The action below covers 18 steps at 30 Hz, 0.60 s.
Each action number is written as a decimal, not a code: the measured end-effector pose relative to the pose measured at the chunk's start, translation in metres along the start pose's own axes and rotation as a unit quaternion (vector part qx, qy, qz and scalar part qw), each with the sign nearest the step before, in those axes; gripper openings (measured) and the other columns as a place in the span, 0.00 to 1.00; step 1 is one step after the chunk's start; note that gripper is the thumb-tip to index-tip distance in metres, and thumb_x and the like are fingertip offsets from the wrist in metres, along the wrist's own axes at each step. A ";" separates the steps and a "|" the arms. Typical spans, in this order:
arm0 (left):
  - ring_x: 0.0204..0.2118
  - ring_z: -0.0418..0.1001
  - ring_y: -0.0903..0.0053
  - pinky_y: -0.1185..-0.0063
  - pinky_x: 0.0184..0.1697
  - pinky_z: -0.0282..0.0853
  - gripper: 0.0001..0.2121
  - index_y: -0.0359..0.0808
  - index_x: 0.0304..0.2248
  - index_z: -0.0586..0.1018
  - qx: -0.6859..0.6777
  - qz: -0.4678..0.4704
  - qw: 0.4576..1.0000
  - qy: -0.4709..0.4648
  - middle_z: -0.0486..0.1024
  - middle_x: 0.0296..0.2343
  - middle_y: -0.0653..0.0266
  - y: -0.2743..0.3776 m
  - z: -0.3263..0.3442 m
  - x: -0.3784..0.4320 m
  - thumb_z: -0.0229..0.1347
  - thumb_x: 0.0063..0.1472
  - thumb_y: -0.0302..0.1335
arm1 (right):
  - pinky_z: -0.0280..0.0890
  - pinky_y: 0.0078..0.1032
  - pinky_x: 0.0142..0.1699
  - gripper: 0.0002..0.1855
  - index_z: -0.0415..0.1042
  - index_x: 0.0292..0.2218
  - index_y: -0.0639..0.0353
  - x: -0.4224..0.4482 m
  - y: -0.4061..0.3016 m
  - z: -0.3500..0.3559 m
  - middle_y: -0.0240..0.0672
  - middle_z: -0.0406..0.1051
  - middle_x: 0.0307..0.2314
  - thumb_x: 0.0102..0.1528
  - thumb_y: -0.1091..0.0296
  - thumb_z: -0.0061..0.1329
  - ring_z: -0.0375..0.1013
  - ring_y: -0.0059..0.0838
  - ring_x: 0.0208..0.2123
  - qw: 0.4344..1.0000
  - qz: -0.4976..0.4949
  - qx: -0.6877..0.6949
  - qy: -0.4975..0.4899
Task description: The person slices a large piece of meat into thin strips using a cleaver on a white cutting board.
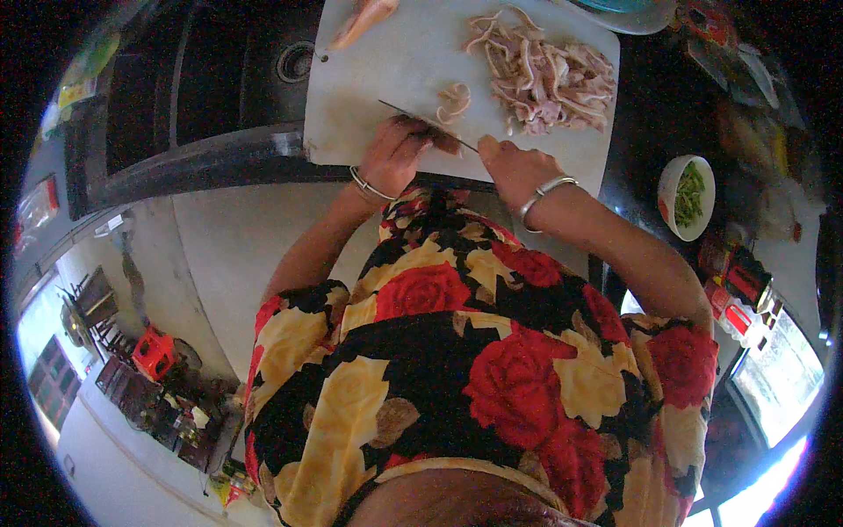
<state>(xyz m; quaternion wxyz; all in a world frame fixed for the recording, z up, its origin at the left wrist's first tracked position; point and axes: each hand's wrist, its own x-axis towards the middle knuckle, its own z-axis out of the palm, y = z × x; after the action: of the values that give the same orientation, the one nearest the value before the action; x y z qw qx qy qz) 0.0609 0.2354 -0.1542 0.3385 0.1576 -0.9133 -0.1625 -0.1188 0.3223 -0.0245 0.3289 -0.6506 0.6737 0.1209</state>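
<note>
A white cutting board [388, 72] lies before me at the counter's front edge. My right hand [520, 168] grips a kitchen knife [453, 133], its blade seen nearly edge-on and slanting to the upper left. Pressed to the board near its front edge, a piece of meat [449, 143] is held by my left hand [397, 148], the fingers close beside the blade. Just beyond the knife lie a few curled slices [454, 102]. A heap of sliced meat strips, apparently pig's ear [550, 82], covers the board's right side. An uncut piece [363, 23] rests at its far left.
A dark sink with a round drain [295, 62] is left of the board. To the right stands a white bowl [666, 204] holding chopped greens [689, 195]. Part of a basin [632, 16] shows at the far right of the board. Bags and packages crowd the right side.
</note>
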 end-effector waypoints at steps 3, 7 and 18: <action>0.34 0.66 0.64 0.72 0.38 0.64 0.12 0.33 0.28 0.72 0.013 0.009 1.000 -0.017 0.67 0.31 0.58 -0.009 0.009 -0.006 0.52 0.38 0.16 | 0.63 0.41 0.35 0.13 0.53 0.37 0.60 0.020 -0.007 0.004 0.52 0.66 0.32 0.48 0.75 0.35 0.68 0.50 0.33 0.999 0.003 0.018 0.028; 0.35 0.66 0.63 0.72 0.38 0.64 0.12 0.33 0.27 0.72 -0.008 -0.004 0.999 -0.035 0.67 0.32 0.57 -0.008 -0.002 0.001 0.52 0.38 0.16 | 0.63 0.40 0.35 0.14 0.53 0.38 0.61 0.043 -0.017 0.015 0.52 0.67 0.31 0.47 0.77 0.36 0.68 0.50 0.34 0.993 -0.034 0.059 0.100; 0.32 0.68 0.68 0.74 0.36 0.66 0.06 0.34 0.27 0.75 -0.049 -0.039 0.998 0.005 0.70 0.29 0.61 0.002 -0.008 0.011 0.50 0.46 0.20 | 0.64 0.40 0.35 0.14 0.54 0.36 0.61 -0.026 0.002 -0.017 0.52 0.68 0.26 0.47 0.73 0.41 0.70 0.49 0.32 1.000 -0.001 0.012 0.019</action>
<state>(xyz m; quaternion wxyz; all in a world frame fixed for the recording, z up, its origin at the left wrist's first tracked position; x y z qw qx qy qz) 0.0579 0.2308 -0.1413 0.3436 0.1772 -0.8957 -0.2198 -0.1273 0.3333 0.0028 0.3243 -0.6496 0.6804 0.0997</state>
